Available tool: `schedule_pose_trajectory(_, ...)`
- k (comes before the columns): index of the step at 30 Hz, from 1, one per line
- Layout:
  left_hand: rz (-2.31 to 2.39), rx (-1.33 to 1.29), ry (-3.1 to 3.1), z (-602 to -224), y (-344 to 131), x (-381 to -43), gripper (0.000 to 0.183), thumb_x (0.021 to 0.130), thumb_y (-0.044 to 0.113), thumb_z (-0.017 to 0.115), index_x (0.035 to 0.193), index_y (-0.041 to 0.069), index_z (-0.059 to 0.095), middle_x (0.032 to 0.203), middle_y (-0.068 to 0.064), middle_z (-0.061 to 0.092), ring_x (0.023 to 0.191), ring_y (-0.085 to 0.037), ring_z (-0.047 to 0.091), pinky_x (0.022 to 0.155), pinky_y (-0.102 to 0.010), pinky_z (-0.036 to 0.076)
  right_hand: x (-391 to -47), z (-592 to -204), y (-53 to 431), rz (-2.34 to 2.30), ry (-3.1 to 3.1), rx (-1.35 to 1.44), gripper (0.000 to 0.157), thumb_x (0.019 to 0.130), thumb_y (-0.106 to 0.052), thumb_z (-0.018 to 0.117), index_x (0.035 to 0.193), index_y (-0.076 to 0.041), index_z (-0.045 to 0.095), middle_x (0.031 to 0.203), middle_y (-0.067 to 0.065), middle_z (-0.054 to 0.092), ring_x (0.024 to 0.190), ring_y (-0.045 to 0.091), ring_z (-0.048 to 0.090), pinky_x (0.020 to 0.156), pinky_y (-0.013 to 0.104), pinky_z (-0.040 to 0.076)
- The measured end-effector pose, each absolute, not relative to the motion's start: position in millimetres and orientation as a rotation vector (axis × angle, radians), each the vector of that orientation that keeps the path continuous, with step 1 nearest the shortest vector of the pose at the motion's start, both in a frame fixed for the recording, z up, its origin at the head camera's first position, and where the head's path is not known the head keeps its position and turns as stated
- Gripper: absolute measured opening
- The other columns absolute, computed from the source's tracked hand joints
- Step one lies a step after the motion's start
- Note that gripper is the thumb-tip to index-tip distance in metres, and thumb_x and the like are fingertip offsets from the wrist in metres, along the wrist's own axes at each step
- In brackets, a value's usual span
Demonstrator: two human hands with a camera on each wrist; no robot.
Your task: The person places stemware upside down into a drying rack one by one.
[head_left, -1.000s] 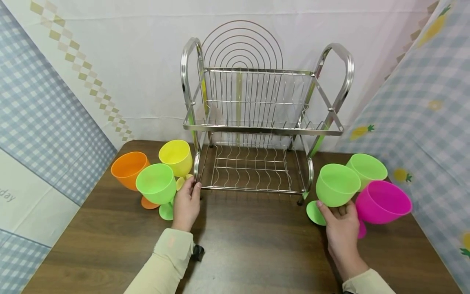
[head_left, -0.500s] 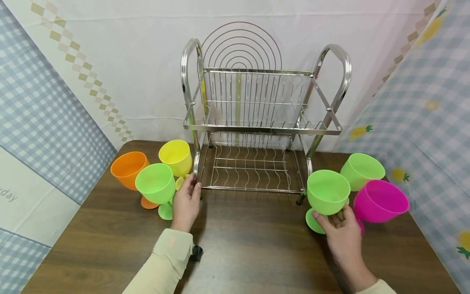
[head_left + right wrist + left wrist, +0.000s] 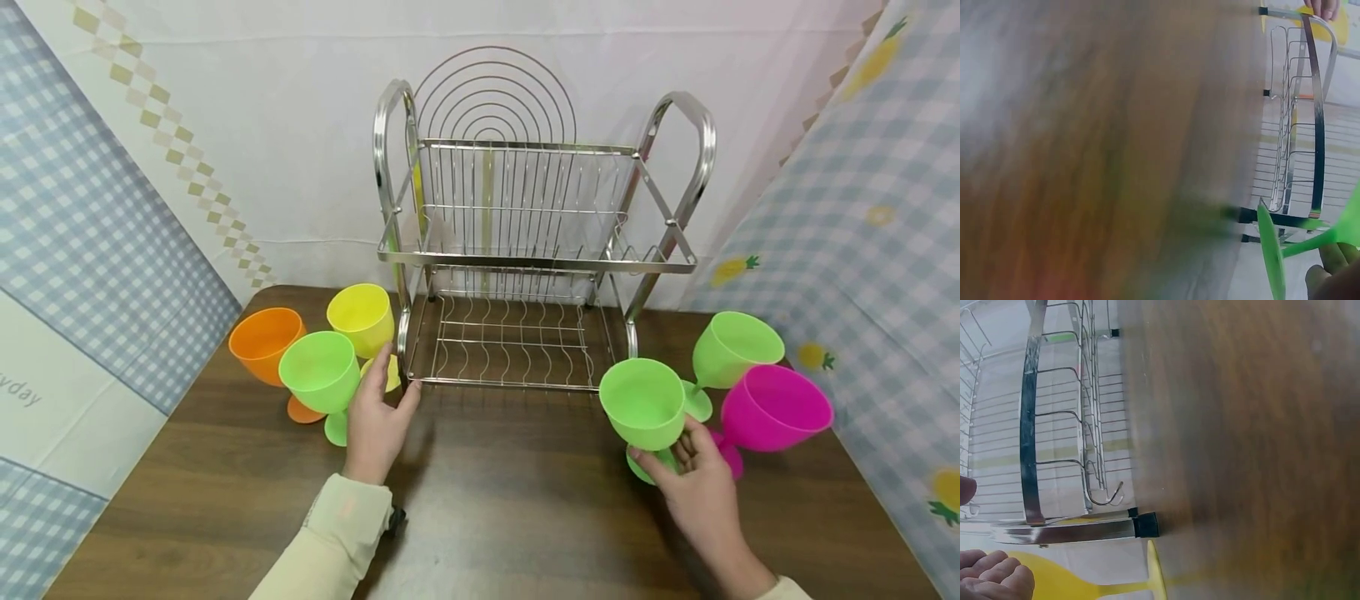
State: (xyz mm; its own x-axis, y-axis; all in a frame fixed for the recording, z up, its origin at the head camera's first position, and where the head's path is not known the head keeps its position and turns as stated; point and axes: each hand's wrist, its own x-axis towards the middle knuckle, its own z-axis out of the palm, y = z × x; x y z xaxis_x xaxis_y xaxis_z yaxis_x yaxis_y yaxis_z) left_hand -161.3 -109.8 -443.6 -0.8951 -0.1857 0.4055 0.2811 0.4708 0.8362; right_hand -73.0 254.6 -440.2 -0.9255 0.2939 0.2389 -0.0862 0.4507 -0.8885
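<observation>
My right hand holds a light green plastic goblet under its bowl, at the rack's front right corner. The right wrist view shows its stem and round foot, with fingertips close to the stem. My left hand is by the lower left corner of the two-tier metal dish rack, thumb and fingers spread apart. A yellow goblet stands just behind that hand, its foot partly hidden. In the left wrist view, fingers overlap this yellow goblet's bowl.
A second green goblet and an orange goblet stand on the left of the wooden table. To the right are another green goblet and a magenta goblet. A white cloth hangs behind the rack.
My right hand has brought its green goblet leftward and nearer, away from the other two on the right. My left thumb and fingers have spread, loosening from the rack's corner.
</observation>
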Motion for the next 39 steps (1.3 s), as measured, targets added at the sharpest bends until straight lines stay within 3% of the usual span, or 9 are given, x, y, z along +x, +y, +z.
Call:
schedule_pose_trajectory(5, -1.390, -0.171, -2.229, -443, -108, -154, 0.070, 0.086, 0.006, 0.077, 0.149, 0.004, 0.047, 0.149, -0.011, 0.052, 0.136, -0.029, 0.050, 0.109, -0.037, 0.043, -72, -445, 250, 1.416, -2.360, -0.057, 0.053, 0.081, 0.003, 0.081, 0.129, 0.000, 0.059, 0.121, 0.005, 0.068, 0.110, -0.008, 0.060, 0.094, 0.011, 0.048)
schedule_pose_trajectory(8, -1.313, -0.282, -2.204, -446, -105, -151, 0.070, 0.084, 0.006, 0.078, 0.148, 0.003, 0.049, 0.148, -0.011, 0.053, 0.135, -0.027, 0.051, 0.109, -0.032, 0.043, -71, -448, 247, 1.405, -2.395, -0.003, 0.046, 0.085, 0.001, 0.078, 0.127, 0.002, 0.059, 0.119, 0.011, 0.071, 0.107, -0.006, 0.063, 0.091, 0.011, 0.049)
schedule_pose_trajectory(12, -1.247, -0.403, -2.165, -448, -100, -149, 0.072, 0.083, 0.007, 0.080, 0.147, 0.004, 0.049, 0.147, -0.010, 0.054, 0.132, -0.027, 0.054, 0.107, -0.029, 0.043, -72, -451, 245, 1.394, -2.426, 0.040, 0.049, 0.083, 0.000, 0.081, 0.126, 0.002, 0.059, 0.118, 0.016, 0.071, 0.106, -0.006, 0.063, 0.091, 0.008, 0.047)
schedule_pose_trajectory(24, -1.335, -0.563, -2.171, -441, -93, -138, 0.071, 0.083, 0.008, 0.078, 0.149, 0.006, 0.048, 0.149, -0.010, 0.052, 0.133, -0.027, 0.053, 0.109, -0.028, 0.042, -73, -450, 243, 1.371, -2.453, 0.080, 0.048, 0.080, -0.001, 0.083, 0.123, 0.001, 0.062, 0.119, 0.012, 0.071, 0.107, -0.006, 0.063, 0.093, 0.008, 0.046)
schedule_pose_trajectory(39, -1.307, -0.596, -2.112, -447, -94, -138, 0.072, 0.082, 0.002, 0.077, 0.148, 0.004, 0.048, 0.149, -0.011, 0.052, 0.134, -0.027, 0.052, 0.109, -0.026, 0.041, -71, -449, 245, 1.358, -2.464, 0.101, 0.047, 0.080, -0.001, 0.083, 0.121, 0.002, 0.062, 0.118, 0.012, 0.072, 0.107, -0.006, 0.063, 0.094, 0.007, 0.045)
